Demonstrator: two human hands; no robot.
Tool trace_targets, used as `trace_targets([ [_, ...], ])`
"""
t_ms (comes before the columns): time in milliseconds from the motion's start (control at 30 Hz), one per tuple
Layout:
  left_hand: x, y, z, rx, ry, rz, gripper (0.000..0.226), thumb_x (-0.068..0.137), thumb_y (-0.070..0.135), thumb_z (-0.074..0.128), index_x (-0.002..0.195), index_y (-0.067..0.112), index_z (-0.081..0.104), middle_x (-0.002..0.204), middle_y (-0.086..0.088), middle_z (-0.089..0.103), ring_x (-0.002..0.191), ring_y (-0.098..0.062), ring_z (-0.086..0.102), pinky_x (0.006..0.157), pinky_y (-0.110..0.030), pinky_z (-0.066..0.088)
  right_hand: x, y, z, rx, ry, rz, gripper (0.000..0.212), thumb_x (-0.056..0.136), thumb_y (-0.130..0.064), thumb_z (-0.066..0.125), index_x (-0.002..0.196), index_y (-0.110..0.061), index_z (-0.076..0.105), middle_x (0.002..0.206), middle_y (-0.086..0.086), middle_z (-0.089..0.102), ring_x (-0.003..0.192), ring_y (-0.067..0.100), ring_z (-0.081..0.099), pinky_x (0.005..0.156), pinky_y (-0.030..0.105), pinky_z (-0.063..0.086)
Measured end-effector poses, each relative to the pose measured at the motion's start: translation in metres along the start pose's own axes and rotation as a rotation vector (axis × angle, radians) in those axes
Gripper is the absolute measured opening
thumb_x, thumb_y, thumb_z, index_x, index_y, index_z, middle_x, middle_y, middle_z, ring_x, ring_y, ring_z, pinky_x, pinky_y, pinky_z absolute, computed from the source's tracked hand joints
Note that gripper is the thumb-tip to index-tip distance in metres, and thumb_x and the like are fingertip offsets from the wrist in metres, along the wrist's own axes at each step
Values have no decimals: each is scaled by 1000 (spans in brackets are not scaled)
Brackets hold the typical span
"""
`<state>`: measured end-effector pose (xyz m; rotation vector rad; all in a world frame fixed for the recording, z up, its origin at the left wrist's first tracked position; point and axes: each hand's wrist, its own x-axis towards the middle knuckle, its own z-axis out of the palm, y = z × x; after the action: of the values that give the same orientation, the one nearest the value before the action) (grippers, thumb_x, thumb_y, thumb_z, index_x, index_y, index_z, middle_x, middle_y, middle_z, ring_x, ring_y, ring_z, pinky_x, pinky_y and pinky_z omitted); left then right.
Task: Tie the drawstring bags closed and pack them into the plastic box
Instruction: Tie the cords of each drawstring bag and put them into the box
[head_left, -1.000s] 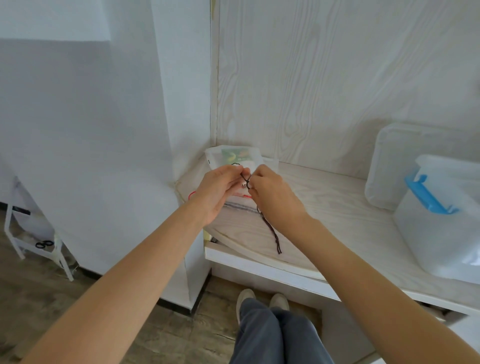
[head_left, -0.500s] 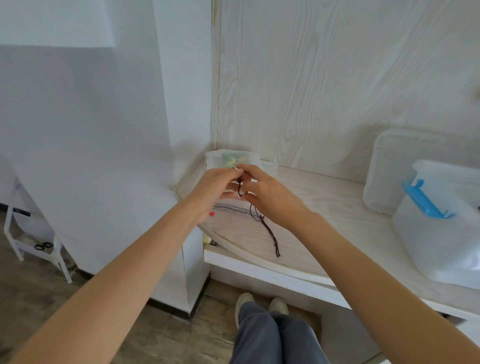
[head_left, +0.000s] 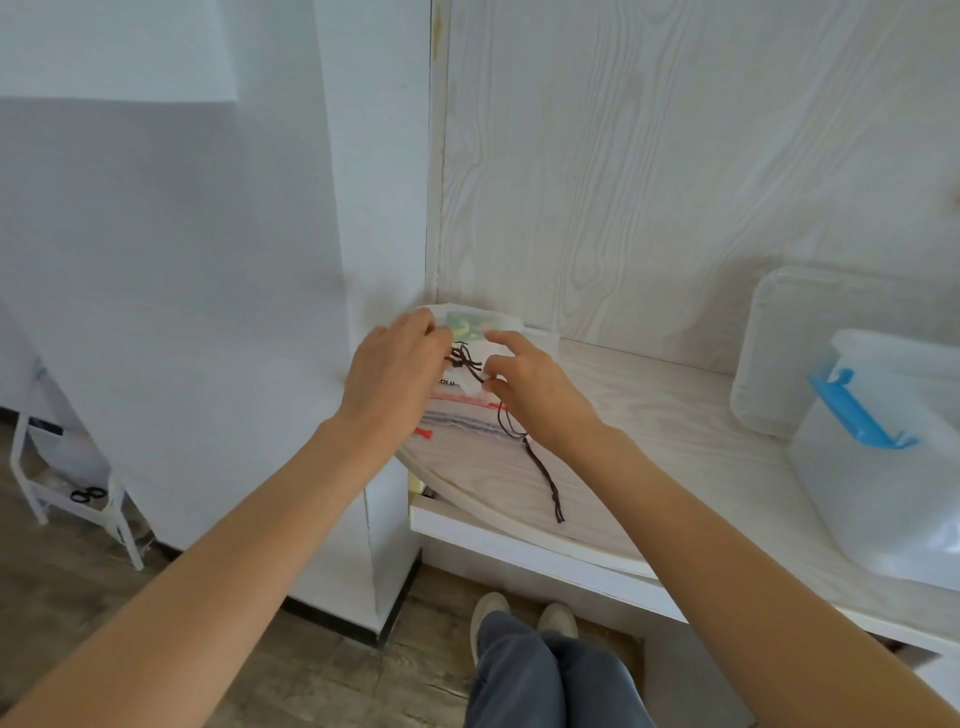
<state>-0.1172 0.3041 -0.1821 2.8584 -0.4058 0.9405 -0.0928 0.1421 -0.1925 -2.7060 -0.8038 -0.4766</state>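
A white drawstring bag (head_left: 470, 382) lies on the pale wooden counter (head_left: 649, 431) in the back left corner, with printed colours showing at its top. A dark brown drawstring (head_left: 540, 467) is knotted at the bag's mouth and trails toward the counter's front edge. My left hand (head_left: 397, 371) grips the bag's left side by the knot. My right hand (head_left: 535, 389) pinches the cord and the bag's mouth just right of the knot. The clear plastic box (head_left: 883, 488) with a blue latch stands at the right.
The box's clear lid (head_left: 779, 353) leans against the wood-grain back wall beside the box. A white wall panel rises at the left of the counter. A small white rack with black scissors (head_left: 85, 493) stands on the floor at far left. My feet are below the counter.
Both hands have drawn a little apart and moved toward the bag's top. The cord between them now shows as a tangled knot at the bag's mouth.
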Motion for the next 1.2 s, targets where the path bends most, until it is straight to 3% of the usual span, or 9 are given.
trace_targets([
  [200,1,-1,-2,-680,-45,-279,12,85,18,64,75,11,63,85,3,53,75,-9,53,67,-11,37,0,2,0,233,19,190,16,93,-8,52,95,2,65,129,13,53,97,26,60,74,17,36],
  [300,2,3,-4,-1237,-87,-599,22,85,19,62,65,10,67,71,2,61,74,-13,56,78,-25,44,0,1,1,458,71,377,13,90,-13,56,87,-3,65,120,6,61,80,14,58,58,15,35],
  [400,3,5,-2,-1639,-73,-748,39,88,14,57,51,17,66,70,3,68,69,-10,58,70,-27,43,-2,0,6,625,93,482,12,86,-17,61,87,-8,68,112,0,65,77,14,58,66,13,45],
  [500,2,9,2,-1832,-101,-854,44,92,21,53,50,18,42,90,3,74,56,-3,50,54,-18,40,-2,0,10,859,92,609,20,80,-21,64,73,-2,65,91,15,68,80,22,60,76,34,51],
  [633,2,10,9,-2082,-40,-948,45,96,30,47,54,19,39,73,5,72,67,-4,65,53,-15,43,-2,0,6,1226,63,719,16,87,-10,58,72,-5,58,82,10,63,79,14,59,68,24,46],
  [767,1,11,18,-2083,-28,-1000,37,98,29,43,64,20,35,44,11,40,40,-3,38,32,-15,23,-2,3,-2,2008,120,867,16,91,3,47,79,5,57,86,17,63,76,21,64,66,23,57],
  [900,-2,7,25,-1990,35,-1091,41,99,26,43,61,20,31,40,11,32,36,-3,29,29,-15,14,-1,8,-5,2422,245,942,16,93,10,38,96,11,54,94,25,56,83,28,59,52,25,57],
  [1033,-3,3,24,-1931,69,-1116,37,98,23,45,62,20,33,40,11,32,35,-3,28,29,-15,13,-3,6,-3,2372,287,889,14,95,7,39,98,12,52,93,27,58,86,29,62,55,23,57],
  [1200,0,9,13,-1668,-95,-879,40,97,32,47,60,19,36,48,9,47,46,-5,32,33,-15,17,0,3,-2,2083,179,726,22,96,-4,45,82,4,59,83,16,68,79,25,70,73,24,58],
])
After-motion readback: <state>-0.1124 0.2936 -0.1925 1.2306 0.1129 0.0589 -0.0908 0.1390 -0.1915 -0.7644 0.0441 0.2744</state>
